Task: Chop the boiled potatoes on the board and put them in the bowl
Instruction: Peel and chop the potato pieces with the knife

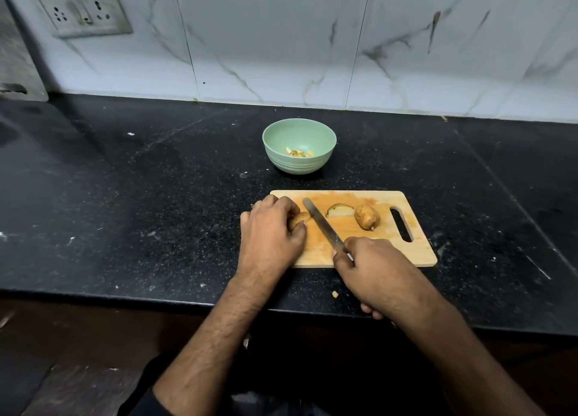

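The right hand (372,272) is curled round the handle of a steel kitchen knife with a long narrow blade (322,225); the handle itself is hidden inside the grip. The left hand (270,232) pinches a small brown-skinned boiled potato piece (298,218) at the left end of the pale rectangular wooden chopping board (416,253), fingertips curled over it. The blade lies diagonally, just beside that piece. Risk: the held piece is small and the fingertips sit close to the blade, so a cut could catch them; boiled flesh is soft and may crumble or slide, scattering bits onto the black speckled stone worktop (140,212), where one fragment (335,294) already lies near the front edge. Right of the blade, a halved potato with pale yellow flesh showing (340,211) and a whole oval brown potato (367,217) await cutting. A few yellow cubes (298,153) lie in the light green round bowl (272,140) behind the board.
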### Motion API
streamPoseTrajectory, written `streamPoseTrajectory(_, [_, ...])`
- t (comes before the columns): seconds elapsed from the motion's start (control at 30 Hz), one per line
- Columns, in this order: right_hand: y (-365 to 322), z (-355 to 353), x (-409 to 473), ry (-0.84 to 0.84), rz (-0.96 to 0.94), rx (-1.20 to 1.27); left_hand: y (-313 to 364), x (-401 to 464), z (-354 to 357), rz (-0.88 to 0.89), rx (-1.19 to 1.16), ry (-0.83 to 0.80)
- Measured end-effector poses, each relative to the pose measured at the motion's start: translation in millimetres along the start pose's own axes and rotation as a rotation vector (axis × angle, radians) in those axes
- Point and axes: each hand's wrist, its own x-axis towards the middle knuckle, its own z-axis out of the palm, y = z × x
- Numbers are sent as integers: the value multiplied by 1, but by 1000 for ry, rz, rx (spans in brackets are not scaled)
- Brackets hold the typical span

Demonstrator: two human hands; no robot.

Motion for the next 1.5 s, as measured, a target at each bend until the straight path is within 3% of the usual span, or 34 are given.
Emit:
streamPoseTrajectory(0.17, [1, -3, -3, 34, -7, 17, 3, 0, -2, 67, 134, 80])
streamPoseTrajectory(0.67, [-1, -3, 0, 6, -38, 20, 7, -10, 3, 120, 424, 60])
streamPoseTrajectory(0.9, [1, -6, 0, 30, -26, 38, 1, -3, -4, 54, 57, 60])
streamPoseTrajectory(1.1, [2, -7, 0, 25, -9, 42, -6, 9, -13, -135, -388, -146])
streamPoseTrajectory(1.27, [3, -6, 0, 35, -25, 34, -9, 17, -16, -200, -520, -233])
streamPoseTrajectory(1.5, [7, -6, -1, 26, -26, 1, -11, 17, -26, -11, -513, -365])
